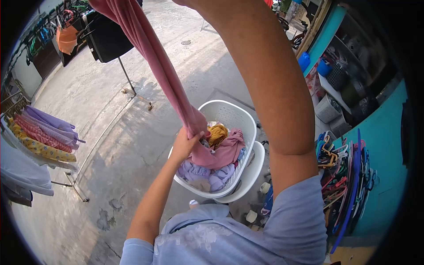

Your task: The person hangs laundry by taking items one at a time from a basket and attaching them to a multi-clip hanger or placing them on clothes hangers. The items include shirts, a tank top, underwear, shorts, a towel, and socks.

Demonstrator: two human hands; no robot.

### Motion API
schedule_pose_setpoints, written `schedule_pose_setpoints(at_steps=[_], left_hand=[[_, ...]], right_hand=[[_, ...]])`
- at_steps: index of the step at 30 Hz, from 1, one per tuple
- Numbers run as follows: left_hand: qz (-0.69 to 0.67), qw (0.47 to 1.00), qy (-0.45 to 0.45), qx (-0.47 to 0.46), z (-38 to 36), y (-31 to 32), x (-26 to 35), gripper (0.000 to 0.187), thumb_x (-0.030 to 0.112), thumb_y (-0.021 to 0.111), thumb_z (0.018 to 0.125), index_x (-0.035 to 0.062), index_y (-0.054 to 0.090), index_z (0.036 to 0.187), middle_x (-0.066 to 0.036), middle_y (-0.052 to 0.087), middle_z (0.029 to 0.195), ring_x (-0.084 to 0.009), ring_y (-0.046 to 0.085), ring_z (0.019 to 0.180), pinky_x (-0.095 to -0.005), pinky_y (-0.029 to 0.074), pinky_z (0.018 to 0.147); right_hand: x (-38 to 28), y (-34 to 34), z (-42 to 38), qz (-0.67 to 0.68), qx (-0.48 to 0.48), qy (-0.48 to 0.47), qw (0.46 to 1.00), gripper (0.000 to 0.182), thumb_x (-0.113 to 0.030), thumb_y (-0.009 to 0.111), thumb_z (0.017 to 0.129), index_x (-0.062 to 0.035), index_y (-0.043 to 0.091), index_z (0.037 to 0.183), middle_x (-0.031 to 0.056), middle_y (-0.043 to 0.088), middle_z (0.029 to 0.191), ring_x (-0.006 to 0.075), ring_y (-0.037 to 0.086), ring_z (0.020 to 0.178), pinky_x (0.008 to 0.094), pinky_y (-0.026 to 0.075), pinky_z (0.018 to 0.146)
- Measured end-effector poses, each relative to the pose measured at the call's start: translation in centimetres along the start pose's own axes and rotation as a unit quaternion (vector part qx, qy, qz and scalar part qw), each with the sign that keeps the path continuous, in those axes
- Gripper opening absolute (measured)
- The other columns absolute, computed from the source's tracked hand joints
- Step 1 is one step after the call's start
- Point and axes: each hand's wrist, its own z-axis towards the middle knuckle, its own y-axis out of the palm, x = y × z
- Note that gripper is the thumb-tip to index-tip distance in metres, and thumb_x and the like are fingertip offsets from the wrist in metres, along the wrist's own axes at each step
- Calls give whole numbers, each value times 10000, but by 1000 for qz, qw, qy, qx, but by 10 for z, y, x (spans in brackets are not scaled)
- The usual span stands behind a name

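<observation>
A long pink garment (165,66) is stretched in a twisted length from the top edge of the view down to the laundry basket. My left hand (187,143) is closed around its lower part, just over the basket's left side. More pink cloth lies below that hand among the laundry. My right arm reaches up past the top edge, so the right hand and whatever it holds are out of sight. The white laundry basket (252,121) contains lilac clothes (194,171), a mustard-yellow cloth (217,135) and other pieces.
A white basin (257,165) sits beneath the basket's right side. At left, clothes (44,137) hang on a rack, with black garments (106,37) on another rack behind. Many hangers (342,176) hang at right by a teal panel (388,176). Concrete ground (106,172) spreads around.
</observation>
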Motion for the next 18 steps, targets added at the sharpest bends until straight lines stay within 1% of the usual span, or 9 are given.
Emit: schedule_pose_setpoints(at_steps=[2,4,6,7,9,10,13,17,18], left_hand=[[-148,977,-147,-45,17,1,-30,538,282,556,842,6,383,1270,-122,515,1223,-237,513,1106,-352,408,899],[-255,946,-200,-7,4,4,-46,486,269,540,855,14,415,1250,-119,537,1198,-247,521,1098,-349,401,910],[-362,903,-230,28,-14,-4,-53,453,260,523,872,21,430,1245,-117,540,1197,-245,518,1104,-351,390,932],[-421,875,-234,42,-24,-9,-56,444,257,514,881,25,430,1250,-117,533,1208,-239,512,1113,-355,383,949],[-483,843,-224,76,-40,-18,-44,455,244,540,874,19,433,1254,-119,521,1229,-235,507,1121,-369,376,976],[-447,862,-229,70,-48,-20,-49,451,236,548,869,21,438,1250,-118,529,1217,-231,513,1113,-369,381,971],[-328,907,-256,60,-76,-31,-70,396,212,589,841,27,505,1181,-96,575,1146,-203,556,1042,-360,412,934],[-162,911,-368,90,-102,-51,-80,295,207,605,814,25,565,1043,-74,623,919,-218,608,832,-358,473,774],[5,933,-339,123,-98,-57,-64,283,194,607,801,31,568,1029,-82,620,909,-239,607,824,-365,470,771]], right_hand=[[17,-2,-19,16,-34,-1,999,194,-191,547,882,0,557,846,99,603,706,191,608,651,307,505,572],[26,-23,-63,141,-145,180,963,234,-246,541,891,-14,580,895,87,631,756,187,642,742,318,535,632],[53,-35,-127,311,-190,389,846,362,-320,437,941,-22,497,1138,100,577,1038,152,594,909,284,527,665],[66,-42,-168,279,-224,469,808,426,-372,405,939,-66,441,1234,80,534,1151,163,565,983,303,499,734],[106,-40,-284,75,-315,515,794,357,-175,460,880,-46,472,1213,102,543,1177,225,550,1049,339,453,837],[124,-37,-353,6,-381,507,773,365,-99,477,830,-34,497,1189,148,545,1177,273,531,1084,354,423,901],[122,-13,-490,-23,-365,514,776,396,-106,542,772,-31,522,1161,181,542,1147,309,525,1070,363,420,911],[92,17,-536,-81,-318,531,781,312,-168,602,762,-62,584,1056,161,562,1019,322,555,946,392,444,833],[92,17,-533,-78,-323,551,765,295,-183,613,758,-71,593,1030,154,560,998,319,555,931,395,446,816]])
